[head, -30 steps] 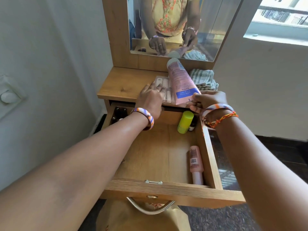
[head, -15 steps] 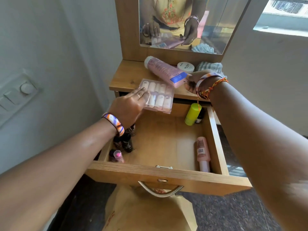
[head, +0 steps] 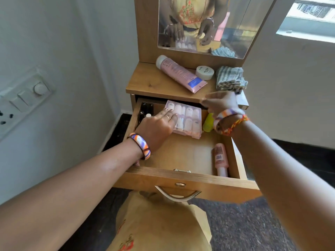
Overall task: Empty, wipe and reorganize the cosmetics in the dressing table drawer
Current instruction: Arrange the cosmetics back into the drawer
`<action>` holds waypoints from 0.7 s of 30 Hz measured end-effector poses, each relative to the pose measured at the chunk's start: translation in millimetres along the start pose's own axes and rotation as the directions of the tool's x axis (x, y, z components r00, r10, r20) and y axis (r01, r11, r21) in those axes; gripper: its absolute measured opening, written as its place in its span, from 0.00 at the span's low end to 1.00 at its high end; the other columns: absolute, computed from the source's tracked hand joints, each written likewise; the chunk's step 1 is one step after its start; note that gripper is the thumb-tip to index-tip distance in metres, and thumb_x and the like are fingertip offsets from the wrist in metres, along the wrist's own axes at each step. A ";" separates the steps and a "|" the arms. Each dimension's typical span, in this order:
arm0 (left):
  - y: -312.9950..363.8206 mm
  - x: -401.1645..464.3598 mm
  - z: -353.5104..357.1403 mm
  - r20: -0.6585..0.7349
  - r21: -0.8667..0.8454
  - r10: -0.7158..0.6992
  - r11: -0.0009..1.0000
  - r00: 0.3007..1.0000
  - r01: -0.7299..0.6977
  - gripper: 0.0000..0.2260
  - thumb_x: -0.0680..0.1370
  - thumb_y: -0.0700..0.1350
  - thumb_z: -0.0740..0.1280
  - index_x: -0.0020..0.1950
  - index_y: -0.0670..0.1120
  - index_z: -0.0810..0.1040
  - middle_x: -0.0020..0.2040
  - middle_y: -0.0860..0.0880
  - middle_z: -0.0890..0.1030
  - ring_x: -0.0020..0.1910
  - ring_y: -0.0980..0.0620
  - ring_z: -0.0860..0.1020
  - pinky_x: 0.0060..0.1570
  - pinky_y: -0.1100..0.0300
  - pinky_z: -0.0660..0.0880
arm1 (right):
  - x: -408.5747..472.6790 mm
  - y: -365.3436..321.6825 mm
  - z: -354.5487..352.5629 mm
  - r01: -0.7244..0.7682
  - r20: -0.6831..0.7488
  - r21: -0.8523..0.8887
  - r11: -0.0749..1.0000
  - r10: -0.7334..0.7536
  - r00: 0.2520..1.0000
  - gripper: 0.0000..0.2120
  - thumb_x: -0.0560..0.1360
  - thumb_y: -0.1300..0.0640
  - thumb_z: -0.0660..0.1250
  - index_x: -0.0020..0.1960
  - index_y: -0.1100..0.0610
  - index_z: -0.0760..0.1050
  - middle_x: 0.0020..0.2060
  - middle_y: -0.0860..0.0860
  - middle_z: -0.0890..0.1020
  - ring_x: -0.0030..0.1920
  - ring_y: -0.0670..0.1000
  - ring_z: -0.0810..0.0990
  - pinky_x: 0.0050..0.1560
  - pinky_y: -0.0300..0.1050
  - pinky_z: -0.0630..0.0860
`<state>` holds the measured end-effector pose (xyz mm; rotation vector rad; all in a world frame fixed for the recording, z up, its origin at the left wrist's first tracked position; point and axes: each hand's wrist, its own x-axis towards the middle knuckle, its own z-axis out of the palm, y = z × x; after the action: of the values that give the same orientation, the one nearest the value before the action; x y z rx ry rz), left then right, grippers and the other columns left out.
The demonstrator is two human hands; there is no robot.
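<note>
Presently the left hand (head: 156, 128) holds the clear plastic case (head: 184, 119) by its left edge, mid-frame over the open drawer (head: 181, 156). Judged light, rigid and slick; grip both long edges. Right hand (head: 220, 104), blurred, hovers with fingers spread and nothing in it.

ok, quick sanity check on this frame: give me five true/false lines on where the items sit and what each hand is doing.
1. The left hand holds the clear nail case over the open drawer. True.
2. The pink tube lies in the drawer. False: it lies on the tabletop.
3. The white jar sits between the pink tube and the folded cloth. True.
4. The right hand grips the pink bottle. False: that bottle lies untouched by the drawer's right wall.
5. The drawer is shut. False: it is pulled out.
</note>
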<state>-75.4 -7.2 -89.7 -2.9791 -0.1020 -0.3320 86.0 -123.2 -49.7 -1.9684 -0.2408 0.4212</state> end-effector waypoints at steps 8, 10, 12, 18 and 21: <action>30.7 10.6 19.6 0.030 0.040 -0.014 0.999 0.999 0.013 0.15 0.72 0.31 0.60 0.57 0.32 0.78 0.55 0.33 0.81 0.56 0.39 0.81 0.38 0.49 0.83 | -30.3 52.9 12.0 -0.456 0.266 0.087 0.886 0.420 0.868 0.10 0.75 0.70 0.63 0.38 0.59 0.74 0.44 0.60 0.77 0.37 0.56 0.78 0.32 0.46 0.80; 31.7 13.1 27.0 0.205 0.157 -0.037 0.988 0.978 0.004 0.19 0.79 0.32 0.53 0.71 0.33 0.64 0.70 0.33 0.68 0.71 0.40 0.68 0.59 0.46 0.76 | -21.1 62.7 18.6 -0.488 0.278 0.062 0.870 0.455 0.846 0.07 0.76 0.68 0.63 0.42 0.60 0.77 0.52 0.61 0.79 0.43 0.57 0.80 0.42 0.51 0.81; 30.7 16.6 26.8 0.305 0.185 -0.051 0.983 0.951 -0.007 0.20 0.79 0.31 0.53 0.72 0.34 0.61 0.71 0.35 0.67 0.71 0.39 0.67 0.61 0.48 0.73 | -14.3 68.9 24.9 -0.518 0.289 0.049 0.854 0.485 0.825 0.04 0.77 0.65 0.63 0.48 0.62 0.76 0.55 0.61 0.79 0.45 0.57 0.80 0.47 0.52 0.79; 38.7 29.7 29.3 0.416 0.224 -0.092 0.975 0.905 -0.004 0.16 0.77 0.30 0.59 0.66 0.35 0.70 0.61 0.38 0.76 0.60 0.39 0.76 0.54 0.51 0.76 | -2.8 72.3 33.0 -0.413 0.368 -0.096 0.906 0.418 0.831 0.20 0.78 0.66 0.60 0.69 0.65 0.66 0.49 0.56 0.73 0.41 0.53 0.74 0.32 0.37 0.75; 42.9 31.6 28.4 0.457 0.226 -0.130 0.974 0.880 0.026 0.16 0.78 0.31 0.60 0.66 0.35 0.70 0.61 0.39 0.76 0.60 0.40 0.77 0.54 0.52 0.75 | -0.4 78.8 40.2 -0.396 0.383 -0.055 0.916 0.386 0.839 0.20 0.77 0.68 0.61 0.69 0.65 0.66 0.55 0.58 0.73 0.55 0.57 0.74 0.45 0.40 0.78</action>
<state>-35.0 -43.7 -115.8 -2.7756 -0.2905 0.3818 68.1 -122.9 -136.3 -1.8909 -0.0745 1.0831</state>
